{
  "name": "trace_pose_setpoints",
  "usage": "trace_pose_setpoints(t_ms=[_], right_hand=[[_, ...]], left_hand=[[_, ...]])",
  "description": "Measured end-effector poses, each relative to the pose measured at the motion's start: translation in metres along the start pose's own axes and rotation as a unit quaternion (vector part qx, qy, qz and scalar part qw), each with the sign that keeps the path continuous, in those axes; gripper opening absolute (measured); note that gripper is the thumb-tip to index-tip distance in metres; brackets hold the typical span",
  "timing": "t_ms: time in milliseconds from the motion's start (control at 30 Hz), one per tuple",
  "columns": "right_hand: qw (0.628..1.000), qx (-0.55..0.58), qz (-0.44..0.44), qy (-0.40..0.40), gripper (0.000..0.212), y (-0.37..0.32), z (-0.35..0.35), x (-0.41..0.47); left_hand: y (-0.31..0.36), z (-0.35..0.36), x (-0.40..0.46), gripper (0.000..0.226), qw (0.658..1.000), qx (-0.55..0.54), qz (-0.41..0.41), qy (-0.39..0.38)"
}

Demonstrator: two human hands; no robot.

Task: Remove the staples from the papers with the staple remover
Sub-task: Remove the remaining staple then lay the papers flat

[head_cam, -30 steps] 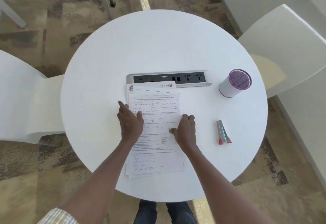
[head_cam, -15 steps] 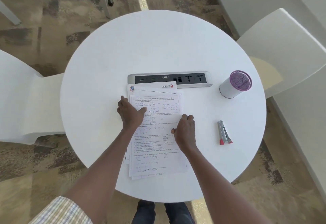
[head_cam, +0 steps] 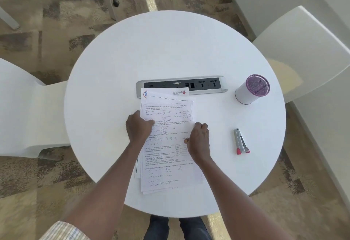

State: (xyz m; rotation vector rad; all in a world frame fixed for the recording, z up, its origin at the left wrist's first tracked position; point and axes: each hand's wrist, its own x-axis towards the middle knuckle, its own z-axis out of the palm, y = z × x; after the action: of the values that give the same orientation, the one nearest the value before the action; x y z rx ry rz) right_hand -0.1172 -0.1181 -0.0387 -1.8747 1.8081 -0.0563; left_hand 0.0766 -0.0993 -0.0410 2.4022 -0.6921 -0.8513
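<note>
Both hands (head_cam: 140,129) (head_cam: 198,141) rest on the papers (head_cam: 170,171).

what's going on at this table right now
A person stands at a round white table with both hands on a stack of papers. The left hand holds the stack's left edge and the right hand its right edge. The staple remover lies untouched on the table to the right, near a white cup with a purple mesh top. No staple pulling has started yet.
</note>
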Motion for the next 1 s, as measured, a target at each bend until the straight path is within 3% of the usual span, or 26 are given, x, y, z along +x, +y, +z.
trace_pose_setpoints(t_ms=[133, 267, 333, 433, 500, 633, 867, 1000], right_hand=[[0.999, 0.026, 0.014, -0.013, 0.052, 0.002, -0.001, 0.003], [0.993, 0.083, 0.054, -0.057, 0.085, 0.008, -0.011, 0.016], [0.986, 0.140, 0.060, -0.070, 0.090, 0.011, -0.022, 0.023], [0.918, 0.378, 0.083, -0.087, 0.076, 0.010, -0.045, 0.028], [0.884, 0.453, 0.066, -0.099, 0.063, 0.009, -0.060, 0.031], [0.873, 0.482, 0.032, -0.061, 0.028, -0.003, -0.083, 0.028], [0.884, 0.464, 0.007, 0.053, 0.020, -0.018, -0.112, 0.010], [0.863, 0.490, -0.021, 0.119, 0.019, -0.029, -0.128, -0.006]], left_hand=[[-0.014, -0.005, -0.009, 0.016, 0.995, -0.093, 0.035, -0.016], [-0.018, -0.010, -0.014, 0.015, 0.990, -0.121, 0.062, -0.027], [-0.015, -0.017, -0.014, 0.020, 0.982, -0.165, 0.072, -0.054], [-0.006, -0.030, -0.018, 0.028, 0.961, -0.235, 0.097, -0.109], [0.005, -0.038, -0.022, 0.029, 0.952, -0.257, 0.117, -0.116], [0.032, -0.048, -0.042, 0.022, 0.955, -0.248, 0.165, -0.016], [0.076, -0.060, -0.074, 0.011, 0.943, -0.212, 0.250, 0.062], [0.097, -0.063, -0.098, 0.012, 0.918, -0.227, 0.298, 0.131]])
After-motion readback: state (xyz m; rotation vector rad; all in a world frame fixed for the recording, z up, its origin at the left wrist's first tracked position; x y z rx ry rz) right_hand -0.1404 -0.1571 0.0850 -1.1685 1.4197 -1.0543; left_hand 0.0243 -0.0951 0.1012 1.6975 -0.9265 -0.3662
